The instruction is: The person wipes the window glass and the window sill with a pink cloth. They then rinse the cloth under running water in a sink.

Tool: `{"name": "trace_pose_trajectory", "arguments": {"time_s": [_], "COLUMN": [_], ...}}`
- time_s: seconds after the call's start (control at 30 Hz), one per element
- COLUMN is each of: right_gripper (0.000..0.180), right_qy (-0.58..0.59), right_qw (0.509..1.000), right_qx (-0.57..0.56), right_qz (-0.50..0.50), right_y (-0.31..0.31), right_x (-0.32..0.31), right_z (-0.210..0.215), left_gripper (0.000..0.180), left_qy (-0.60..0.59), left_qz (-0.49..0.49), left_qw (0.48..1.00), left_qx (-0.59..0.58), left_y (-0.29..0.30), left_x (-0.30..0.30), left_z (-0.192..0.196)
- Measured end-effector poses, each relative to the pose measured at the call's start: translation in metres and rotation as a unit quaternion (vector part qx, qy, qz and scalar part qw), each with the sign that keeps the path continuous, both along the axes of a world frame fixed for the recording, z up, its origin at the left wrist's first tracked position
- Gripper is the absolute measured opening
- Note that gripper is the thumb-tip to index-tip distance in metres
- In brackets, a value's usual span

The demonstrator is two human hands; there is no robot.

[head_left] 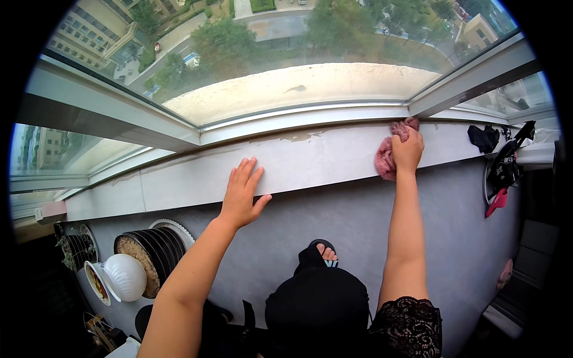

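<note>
A pink fluffy cloth [385, 160] is bunched under my right hand [408, 149], whose fingers close round it on the white window sill [197, 179]. The cloth reaches from the sill's front edge up to the foot of the window frame [310, 114]. My left hand [243, 194] rests with fingers spread at the sill's front edge, holding nothing. Along the frame, between the hands, the sill's surface shows a worn, brownish patch [304, 136].
Black cloth items [483, 138] lie on the sill's right end. Beside it hangs a black bag-like thing [504, 170] with a red part. At lower left stand a dark ribbed planter [156, 253] and a white vase [125, 277]. A small pink box [51, 212] sits far left.
</note>
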State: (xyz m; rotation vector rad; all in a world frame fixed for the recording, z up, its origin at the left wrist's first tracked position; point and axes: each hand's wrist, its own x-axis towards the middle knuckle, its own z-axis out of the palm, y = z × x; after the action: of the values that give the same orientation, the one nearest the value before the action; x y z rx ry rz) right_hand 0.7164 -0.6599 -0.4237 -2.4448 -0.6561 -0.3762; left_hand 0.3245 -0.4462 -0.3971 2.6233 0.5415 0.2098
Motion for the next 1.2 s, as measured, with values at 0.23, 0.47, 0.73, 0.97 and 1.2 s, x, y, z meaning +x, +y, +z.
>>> {"name": "trace_pose_trajectory", "arguments": {"time_s": [0.23, 0.47, 0.73, 0.97, 1.2], "right_gripper": [0.033, 0.044, 0.013, 0.032, 0.021], "right_qy": [-0.069, -0.057, -0.127, -0.039, -0.122], "right_qw": [0.996, 0.987, 0.841, 0.936, 0.986], "right_qx": [0.046, -0.026, 0.003, 0.031, -0.093], "right_qz": [-0.021, 0.145, 0.526, 0.347, 0.056], "right_y": [0.049, 0.145, 0.232, 0.113, 0.019], "right_x": [0.003, -0.159, -0.243, -0.097, 0.033], "right_z": [0.000, 0.020, 0.017, 0.036, 0.022], "left_gripper": [0.084, 0.086, 0.085, 0.082, 0.084], "left_qy": [0.013, 0.023, 0.026, 0.037, 0.024], "left_qz": [-0.019, -0.011, -0.023, -0.013, -0.019], "left_qw": [1.000, 1.000, 0.999, 0.999, 1.000], "left_qx": [-0.004, 0.003, -0.004, 0.007, 0.003], "left_y": [-0.004, -0.002, -0.003, -0.003, -0.005], "left_x": [0.002, -0.001, 0.002, -0.005, -0.001], "left_z": [0.007, 0.007, 0.002, 0.010, 0.009]}}
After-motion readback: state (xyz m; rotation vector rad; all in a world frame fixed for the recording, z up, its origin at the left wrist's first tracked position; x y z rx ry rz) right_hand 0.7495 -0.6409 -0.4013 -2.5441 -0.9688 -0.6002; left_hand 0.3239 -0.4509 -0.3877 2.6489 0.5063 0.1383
